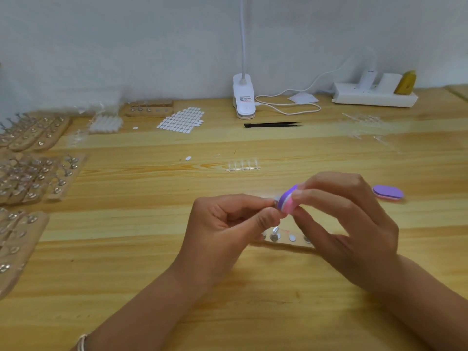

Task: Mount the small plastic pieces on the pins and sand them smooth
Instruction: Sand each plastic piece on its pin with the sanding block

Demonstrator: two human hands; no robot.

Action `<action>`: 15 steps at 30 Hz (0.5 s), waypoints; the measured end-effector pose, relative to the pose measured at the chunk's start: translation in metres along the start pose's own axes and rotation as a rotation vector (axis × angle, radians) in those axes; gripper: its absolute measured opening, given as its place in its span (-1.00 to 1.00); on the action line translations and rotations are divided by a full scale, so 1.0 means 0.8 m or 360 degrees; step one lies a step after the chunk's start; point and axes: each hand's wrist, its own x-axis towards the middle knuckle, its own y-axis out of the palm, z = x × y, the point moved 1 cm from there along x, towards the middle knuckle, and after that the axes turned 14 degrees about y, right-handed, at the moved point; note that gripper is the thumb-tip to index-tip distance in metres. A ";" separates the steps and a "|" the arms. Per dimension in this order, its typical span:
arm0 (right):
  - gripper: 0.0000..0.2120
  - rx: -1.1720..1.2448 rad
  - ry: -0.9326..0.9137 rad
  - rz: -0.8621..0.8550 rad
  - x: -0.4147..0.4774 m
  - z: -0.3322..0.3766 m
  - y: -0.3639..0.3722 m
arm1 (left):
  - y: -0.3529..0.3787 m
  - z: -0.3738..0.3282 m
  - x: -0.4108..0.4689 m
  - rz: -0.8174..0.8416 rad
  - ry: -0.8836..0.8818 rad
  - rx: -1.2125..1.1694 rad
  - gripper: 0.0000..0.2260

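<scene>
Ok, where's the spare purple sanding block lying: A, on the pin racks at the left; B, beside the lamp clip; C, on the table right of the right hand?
C: the spare sanding block lies flat on the table, just beyond the right hand.

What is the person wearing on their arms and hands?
Nothing covers the left hand or the right hand: there are no gloves, and no sleeves are in view. The only thing worn is a thin, pale bracelet of several strands at the left wrist, at the bottom edge of the picture.
</scene>
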 end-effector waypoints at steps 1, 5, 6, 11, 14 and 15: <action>-0.78 -0.0005 -0.0027 0.0002 -0.001 0.001 0.002 | 0.000 0.000 0.000 0.0014 0.0002 0.0004 -0.87; -0.82 -0.0087 0.0025 0.0056 0.002 -0.007 -0.003 | -0.002 0.000 0.001 0.0020 -0.0019 -0.0062 -0.87; -0.81 -0.0085 0.0044 0.0040 0.003 -0.008 -0.004 | -0.003 0.000 0.001 0.0014 -0.0031 -0.0080 -0.86; -0.75 -0.0057 -0.0054 -0.0004 0.000 0.001 0.001 | 0.000 -0.001 0.000 0.0072 -0.0050 -0.0054 -0.86; -0.74 -0.0164 0.0034 0.0019 0.002 -0.011 -0.003 | -0.002 -0.002 0.003 0.0027 -0.0111 -0.0116 -0.85; -0.74 -0.0171 0.0062 0.0002 0.002 -0.013 -0.005 | -0.003 -0.002 0.004 0.0008 -0.0135 -0.0143 -0.84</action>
